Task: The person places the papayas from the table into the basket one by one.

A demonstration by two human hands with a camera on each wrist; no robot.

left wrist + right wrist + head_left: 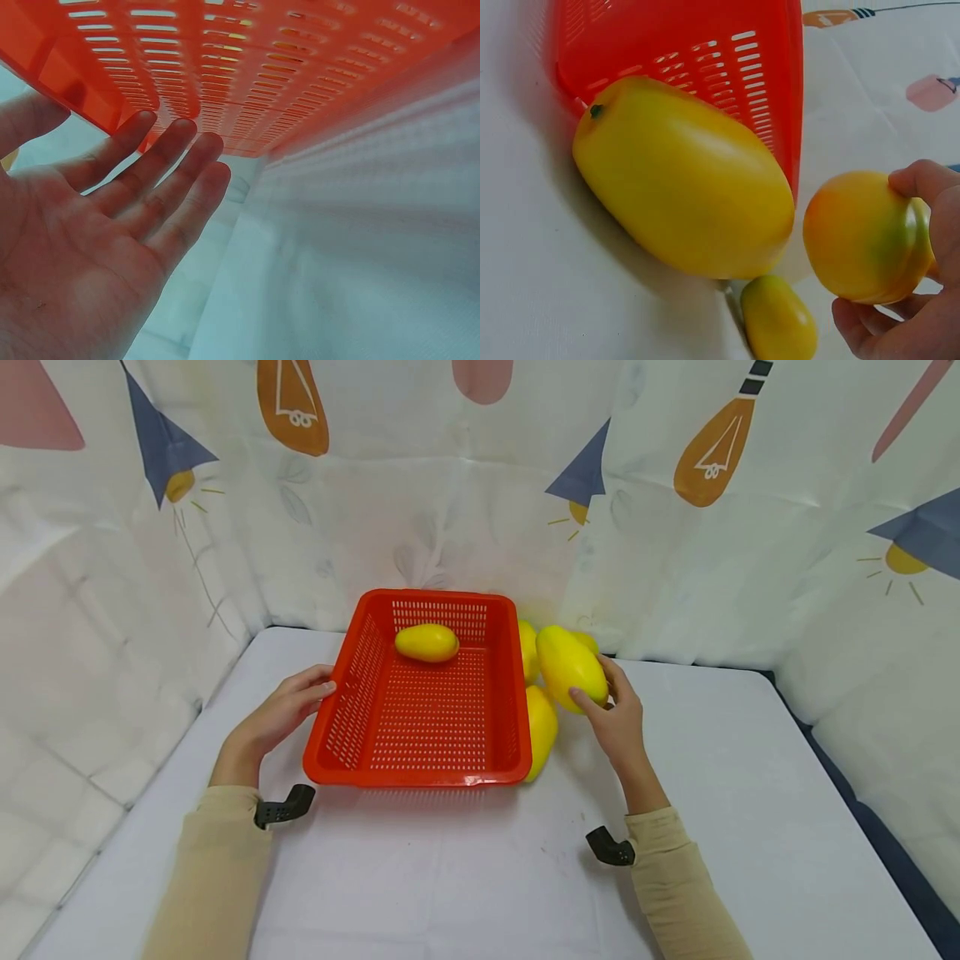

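Right grip curls round a yellow mango, thumb opposing fingers, probably to stop smooth fruit slipping; mango held just right of a red basket. Left grip loose, fingers extended at the basket's left rim, likely steadying it. Inside, a single mango lies toward the back. Outside, a nearer mango rests against the right wall, which bars the direct way in; further mangoes partly hidden. White surface beneath, patterned curtain behind.

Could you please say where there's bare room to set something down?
Free: the white tabletop before the rectangular red plastic basket and right of the right hand; also the basket's near floor. Crowded: the basket's right side, by yellow oval fruits.
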